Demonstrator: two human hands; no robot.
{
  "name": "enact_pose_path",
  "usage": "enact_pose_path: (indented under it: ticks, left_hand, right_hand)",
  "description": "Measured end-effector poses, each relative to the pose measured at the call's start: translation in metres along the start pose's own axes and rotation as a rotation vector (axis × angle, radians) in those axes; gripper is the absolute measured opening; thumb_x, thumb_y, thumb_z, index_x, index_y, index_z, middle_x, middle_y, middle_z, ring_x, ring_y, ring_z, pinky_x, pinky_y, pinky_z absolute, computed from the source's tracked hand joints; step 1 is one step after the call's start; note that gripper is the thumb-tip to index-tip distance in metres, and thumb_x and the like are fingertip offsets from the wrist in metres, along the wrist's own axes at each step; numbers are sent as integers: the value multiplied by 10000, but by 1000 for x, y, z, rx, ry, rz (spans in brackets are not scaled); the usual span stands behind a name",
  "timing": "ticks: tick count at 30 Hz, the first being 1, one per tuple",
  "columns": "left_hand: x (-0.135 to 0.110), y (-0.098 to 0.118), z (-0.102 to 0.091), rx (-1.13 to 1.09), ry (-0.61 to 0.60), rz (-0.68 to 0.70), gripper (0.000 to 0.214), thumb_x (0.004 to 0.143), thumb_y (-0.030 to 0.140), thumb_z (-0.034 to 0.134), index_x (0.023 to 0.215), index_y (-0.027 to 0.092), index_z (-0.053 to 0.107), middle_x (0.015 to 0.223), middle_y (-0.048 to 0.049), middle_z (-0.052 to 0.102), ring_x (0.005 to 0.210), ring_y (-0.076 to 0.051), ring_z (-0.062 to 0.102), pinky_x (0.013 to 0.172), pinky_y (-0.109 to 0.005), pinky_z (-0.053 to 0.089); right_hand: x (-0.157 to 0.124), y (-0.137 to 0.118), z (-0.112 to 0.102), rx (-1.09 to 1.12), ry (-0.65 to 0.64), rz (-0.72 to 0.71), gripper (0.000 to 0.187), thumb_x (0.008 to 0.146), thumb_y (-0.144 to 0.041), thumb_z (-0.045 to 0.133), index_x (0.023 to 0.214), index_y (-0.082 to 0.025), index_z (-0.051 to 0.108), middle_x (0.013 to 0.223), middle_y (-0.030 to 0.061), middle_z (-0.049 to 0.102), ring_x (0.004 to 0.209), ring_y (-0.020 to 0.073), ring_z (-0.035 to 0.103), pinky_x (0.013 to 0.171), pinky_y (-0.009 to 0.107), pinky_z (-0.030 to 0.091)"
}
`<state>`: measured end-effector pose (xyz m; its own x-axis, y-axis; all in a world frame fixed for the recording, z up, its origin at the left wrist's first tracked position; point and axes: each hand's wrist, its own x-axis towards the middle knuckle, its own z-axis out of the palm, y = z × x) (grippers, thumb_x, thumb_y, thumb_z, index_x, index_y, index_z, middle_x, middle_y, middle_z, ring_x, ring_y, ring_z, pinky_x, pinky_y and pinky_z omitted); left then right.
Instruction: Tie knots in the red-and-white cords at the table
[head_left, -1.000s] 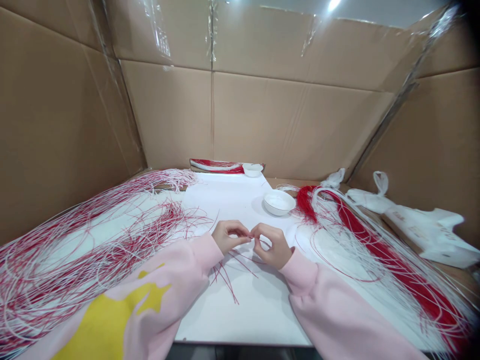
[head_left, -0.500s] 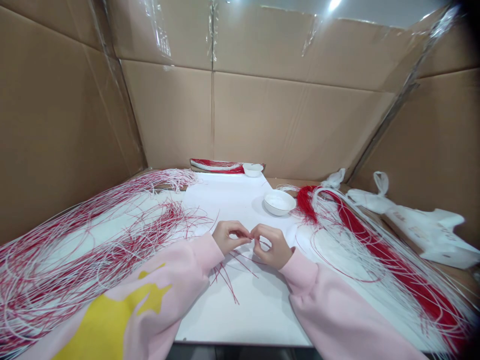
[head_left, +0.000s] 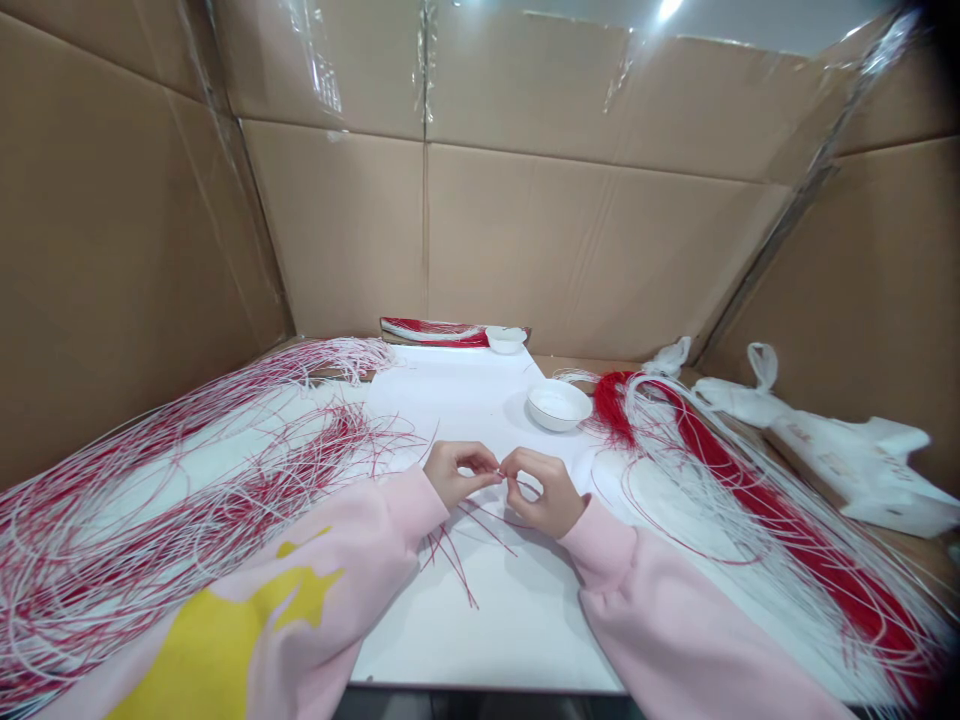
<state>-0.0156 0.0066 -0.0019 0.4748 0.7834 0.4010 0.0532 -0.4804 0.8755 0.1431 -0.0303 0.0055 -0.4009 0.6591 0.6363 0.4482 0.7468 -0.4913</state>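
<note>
My left hand [head_left: 457, 475] and my right hand [head_left: 544, 492] meet at the middle of a white paper sheet [head_left: 465, 405], fingertips pinched together on a thin red-and-white strand [head_left: 516, 482]. Loose red strands [head_left: 450, 556] lie on the sheet just below my hands. To the left spreads a large tangled mass of red-and-white strands [head_left: 187, 490], partly under my left sleeve. On the right lies a long bundle of red and white strands [head_left: 757, 500], a short way from my right hand. A white bowl [head_left: 559, 405] stands on the sheet beyond my hands.
A small white dish [head_left: 505, 339] and a folded red-and-white bundle [head_left: 431, 331] sit at the far edge of the sheet. A white plastic bag [head_left: 840, 450] lies at the right. Cardboard walls [head_left: 337, 230] surround the table on three sides.
My hands stay almost in place, with only a slight shift of the fingertips on the strand. The strands and bowl around them have not moved.
</note>
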Motion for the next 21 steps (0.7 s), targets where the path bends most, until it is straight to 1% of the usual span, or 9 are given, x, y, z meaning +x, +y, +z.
enact_pose_path:
  ticks: [5, 13, 21]
  left_hand:
    - [0, 0, 0, 3, 10, -21, 184, 597, 254, 661, 653, 92, 595, 596, -27, 599, 559, -95, 541, 581, -219, 465]
    - [0, -1, -1, -7, 5, -13, 159, 599, 237, 659, 646, 91, 615, 609, -38, 616, 564, -103, 553, 588, -223, 470]
    - [1, -1, 0, -6, 5, 29, 148, 607, 233, 655, 658, 95, 633, 629, -46, 626, 575, -107, 561, 590, -222, 474]
  right_hand:
    - [-1, -1, 0, -3, 4, 4, 158, 645, -23, 423, 655, -180, 435, 670, 15, 523, 611, 124, 482, 585, 248, 387]
    - [-1, -1, -1, 2, 13, 2, 151, 652, -29, 430, 659, -179, 438, 677, 15, 526, 616, 122, 488, 595, 248, 392]
    - [-1, -1, -1, -3, 16, 1, 152, 647, -29, 424, 656, -180, 440, 675, 15, 526, 615, 122, 489, 593, 248, 394]
